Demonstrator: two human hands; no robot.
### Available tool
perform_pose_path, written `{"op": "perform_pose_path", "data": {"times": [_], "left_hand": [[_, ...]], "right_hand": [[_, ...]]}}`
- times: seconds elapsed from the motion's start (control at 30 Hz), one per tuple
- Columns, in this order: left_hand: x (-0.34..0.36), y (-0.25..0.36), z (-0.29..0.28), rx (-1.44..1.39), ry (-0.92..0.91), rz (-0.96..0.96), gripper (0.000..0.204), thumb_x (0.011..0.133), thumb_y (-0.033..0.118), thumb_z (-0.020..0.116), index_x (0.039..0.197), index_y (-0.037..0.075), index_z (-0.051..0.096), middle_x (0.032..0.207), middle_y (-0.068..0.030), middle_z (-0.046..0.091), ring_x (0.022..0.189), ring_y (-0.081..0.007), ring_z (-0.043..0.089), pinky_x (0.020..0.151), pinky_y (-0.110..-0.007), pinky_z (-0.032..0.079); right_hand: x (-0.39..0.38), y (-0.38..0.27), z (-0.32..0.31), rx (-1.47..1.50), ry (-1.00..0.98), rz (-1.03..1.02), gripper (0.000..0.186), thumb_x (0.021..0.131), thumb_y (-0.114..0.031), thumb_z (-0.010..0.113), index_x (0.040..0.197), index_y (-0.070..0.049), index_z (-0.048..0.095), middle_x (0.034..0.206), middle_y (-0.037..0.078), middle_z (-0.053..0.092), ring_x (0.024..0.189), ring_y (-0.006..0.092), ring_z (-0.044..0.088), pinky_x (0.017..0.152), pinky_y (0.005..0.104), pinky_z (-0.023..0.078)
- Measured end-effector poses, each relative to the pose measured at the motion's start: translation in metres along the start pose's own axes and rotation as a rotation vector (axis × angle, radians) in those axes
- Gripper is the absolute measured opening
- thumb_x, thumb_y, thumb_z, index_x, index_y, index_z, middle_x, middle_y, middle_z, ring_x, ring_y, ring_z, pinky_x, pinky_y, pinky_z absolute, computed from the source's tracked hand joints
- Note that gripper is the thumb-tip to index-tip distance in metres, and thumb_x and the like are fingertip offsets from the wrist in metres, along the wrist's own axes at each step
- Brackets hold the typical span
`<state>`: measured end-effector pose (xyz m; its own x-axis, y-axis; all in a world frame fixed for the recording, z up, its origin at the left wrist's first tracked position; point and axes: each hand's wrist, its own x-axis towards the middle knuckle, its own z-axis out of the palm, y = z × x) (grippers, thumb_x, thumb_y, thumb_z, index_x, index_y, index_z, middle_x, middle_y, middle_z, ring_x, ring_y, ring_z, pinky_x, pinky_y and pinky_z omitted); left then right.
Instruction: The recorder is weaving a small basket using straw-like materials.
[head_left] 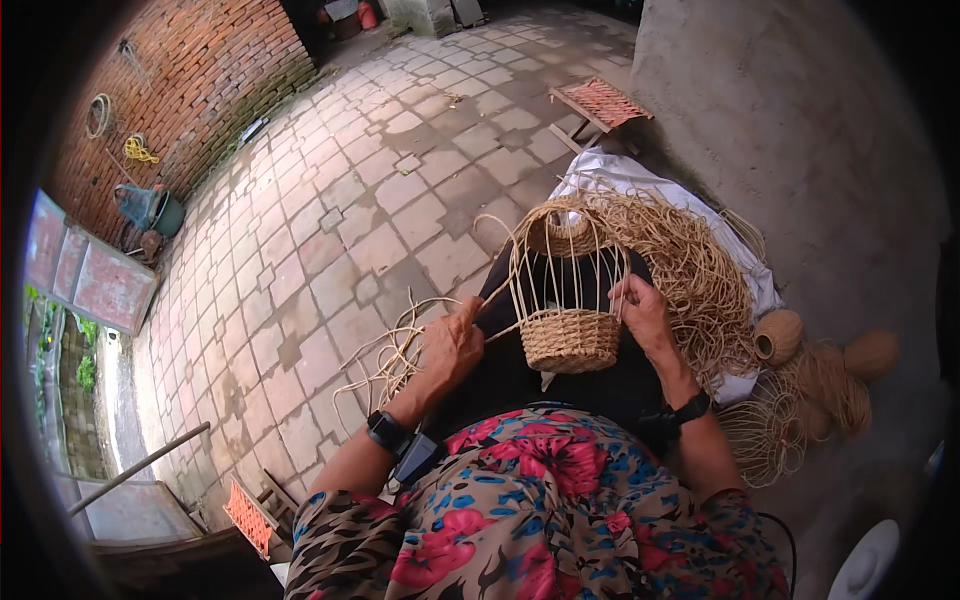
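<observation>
A half-woven basket [571, 342] of tan straw cord rests on my dark-clad lap. One end is a tightly woven band, and bare upright strands run from it to another woven band [560, 236] farther off. My left hand [455, 343] is closed on a length of cord [503, 331] that runs to the basket's left side. Loose cord ends [385, 355] trail out to the left of that hand. At the basket's right side, my right hand [643, 312] pinches the outer strands, its fingertips partly hidden.
To the right, a big heap of loose cord [690, 280] lies on a white sheet [625, 172]. Cord balls [778, 337] sit beside it near the concrete wall [790, 130]. A low stool [602, 103] with an orange woven seat stands ahead; another stool [250, 515] is behind left.
</observation>
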<state>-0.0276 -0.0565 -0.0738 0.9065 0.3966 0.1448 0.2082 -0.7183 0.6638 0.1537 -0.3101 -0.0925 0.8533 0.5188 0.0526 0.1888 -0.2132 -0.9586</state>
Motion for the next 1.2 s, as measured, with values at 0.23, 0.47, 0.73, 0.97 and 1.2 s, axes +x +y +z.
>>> {"op": "perform_pose_path", "data": {"times": [0.23, 0.47, 0.73, 0.97, 1.2], "left_hand": [[-0.035, -0.084, -0.011, 0.282, -0.155, -0.018, 0.029, 0.087, 0.016, 0.055, 0.115, 0.011, 0.055, 0.07, -0.023, 0.062, 0.067, -0.0411, 0.063, 0.06, -0.05, 0.048], [-0.016, -0.121, -0.045, 0.421, 0.23, -0.096, 0.045, 0.081, 0.024, 0.069, 0.122, 0.01, 0.055, 0.093, -0.0188, 0.062, 0.076, -0.0348, 0.065, 0.072, -0.045, 0.052], [0.061, 0.075, -0.021, -0.062, 0.134, 0.406, 0.031, 0.083, 0.008, 0.063, 0.114, 0.009, 0.06, 0.113, -0.0126, 0.056, 0.078, -0.026, 0.063, 0.069, -0.034, 0.051], [0.084, 0.079, 0.012, 0.023, 0.021, 0.388, 0.021, 0.084, 0.013, 0.062, 0.105, 0.01, 0.063, 0.091, -0.0132, 0.061, 0.081, -0.0333, 0.063, 0.069, -0.042, 0.05], [0.049, 0.068, -0.034, -0.168, -0.191, 0.425, 0.017, 0.086, 0.016, 0.065, 0.094, 0.001, 0.066, 0.079, -0.0104, 0.062, 0.07, -0.0224, 0.062, 0.065, -0.032, 0.047]], "right_hand": [[-0.011, -0.032, 0.001, -0.058, -0.047, -0.021, 0.006, 0.082, 0.002, 0.056, 0.084, -0.002, 0.059, 0.062, -0.005, 0.048, 0.057, 0.0017, 0.044, 0.051, 0.0216, 0.036], [-0.018, -0.08, 0.005, -0.398, 0.225, -0.192, 0.012, 0.078, 0.002, 0.055, 0.085, -0.006, 0.06, 0.066, 0.008, 0.06, 0.057, 0.0181, 0.06, 0.052, 0.0313, 0.044], [-0.009, -0.092, 0.026, -0.273, 0.079, -0.294, 0.006, 0.084, -0.002, 0.056, 0.09, -0.004, 0.057, 0.069, 0.008, 0.061, 0.063, 0.0215, 0.063, 0.055, 0.0358, 0.049], [0.019, -0.028, -0.006, 0.037, 0.201, -0.06, 0.013, 0.089, -0.011, 0.057, 0.097, -0.002, 0.058, 0.077, 0.007, 0.061, 0.069, 0.0127, 0.059, 0.06, 0.0293, 0.049], [0.028, -0.037, 0.001, -0.145, 0.056, 0.023, 0.024, 0.079, -0.014, 0.061, 0.1, -0.004, 0.058, 0.075, 0.007, 0.059, 0.068, 0.0178, 0.057, 0.064, 0.033, 0.047]]}}
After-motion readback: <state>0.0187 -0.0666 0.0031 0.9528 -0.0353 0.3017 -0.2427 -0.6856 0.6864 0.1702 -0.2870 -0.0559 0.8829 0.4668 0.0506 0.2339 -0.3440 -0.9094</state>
